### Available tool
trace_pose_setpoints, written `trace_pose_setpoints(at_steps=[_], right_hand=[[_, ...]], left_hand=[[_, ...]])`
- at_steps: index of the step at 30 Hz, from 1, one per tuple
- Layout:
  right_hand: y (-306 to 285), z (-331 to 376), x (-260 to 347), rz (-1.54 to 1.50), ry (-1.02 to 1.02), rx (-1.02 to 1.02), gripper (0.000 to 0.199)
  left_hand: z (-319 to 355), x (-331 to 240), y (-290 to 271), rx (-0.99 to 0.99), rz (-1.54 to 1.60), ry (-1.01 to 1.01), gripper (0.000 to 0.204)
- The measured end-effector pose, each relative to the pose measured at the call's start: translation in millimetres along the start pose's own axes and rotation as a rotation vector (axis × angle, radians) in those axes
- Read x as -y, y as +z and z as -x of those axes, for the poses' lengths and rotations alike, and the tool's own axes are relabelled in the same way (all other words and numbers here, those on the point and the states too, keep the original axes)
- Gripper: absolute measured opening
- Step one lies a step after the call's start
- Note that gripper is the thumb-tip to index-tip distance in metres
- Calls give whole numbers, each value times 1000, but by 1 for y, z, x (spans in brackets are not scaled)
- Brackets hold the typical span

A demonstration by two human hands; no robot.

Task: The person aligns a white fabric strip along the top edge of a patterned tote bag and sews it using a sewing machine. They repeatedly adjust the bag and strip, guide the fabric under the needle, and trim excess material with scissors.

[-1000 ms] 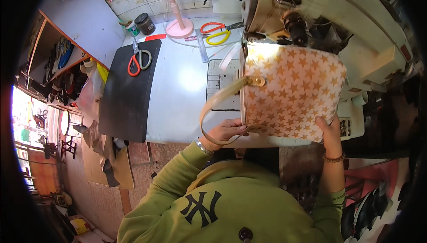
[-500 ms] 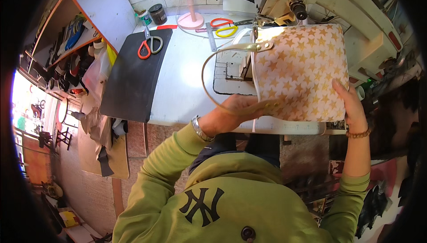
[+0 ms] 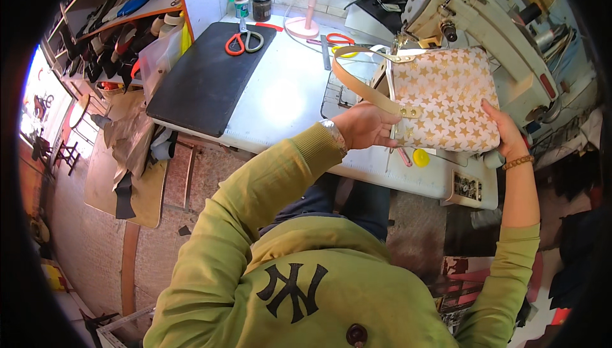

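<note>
A white handbag [image 3: 446, 96] printed with gold stars lies on its side in the air over the sewing table, its opening turned left. One tan strap handle [image 3: 366, 87] loops out from the opening, fixed with small rivets. My left hand [image 3: 366, 126] holds the bag's near corner by the opening, beside the handle's riveted end; some fingertips are behind the bag's edge. At the bag's closed right end, my right hand [image 3: 505, 132] grips with the thumb on the starred face and the fingers underneath. Past the bag rises a sewing machine [image 3: 468, 4].
Red-and-grey scissors [image 3: 244, 43] rest on a black mat [image 3: 210, 80] at the left. Behind stand a pink lamp base [image 3: 301, 27] and a dark jar [image 3: 261, 7]. A metal ruler [image 3: 326, 53] and a yellow round object [image 3: 421, 157] lie on the white table [image 3: 268, 115].
The bag has tilted and its handle now shows its broad face. My left hand has opened out somewhat around the bag's edge. The view has shifted, baring the yellow object.
</note>
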State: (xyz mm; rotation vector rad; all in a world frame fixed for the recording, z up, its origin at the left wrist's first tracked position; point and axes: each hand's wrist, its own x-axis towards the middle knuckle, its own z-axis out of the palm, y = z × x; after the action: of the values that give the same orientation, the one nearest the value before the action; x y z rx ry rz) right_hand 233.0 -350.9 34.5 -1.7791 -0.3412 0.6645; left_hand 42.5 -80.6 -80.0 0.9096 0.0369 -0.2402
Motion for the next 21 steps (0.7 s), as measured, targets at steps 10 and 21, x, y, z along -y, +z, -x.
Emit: trace_pose_setpoints(at_steps=[10, 21], right_hand=[[-8, -8, -1, -97, 26, 58, 52], [-9, -12, 5, -171, 50, 120, 51]], left_hand=[[-12, -10, -3, -43, -17, 9, 15], [-30, -47, 17, -71, -107, -62, 23]])
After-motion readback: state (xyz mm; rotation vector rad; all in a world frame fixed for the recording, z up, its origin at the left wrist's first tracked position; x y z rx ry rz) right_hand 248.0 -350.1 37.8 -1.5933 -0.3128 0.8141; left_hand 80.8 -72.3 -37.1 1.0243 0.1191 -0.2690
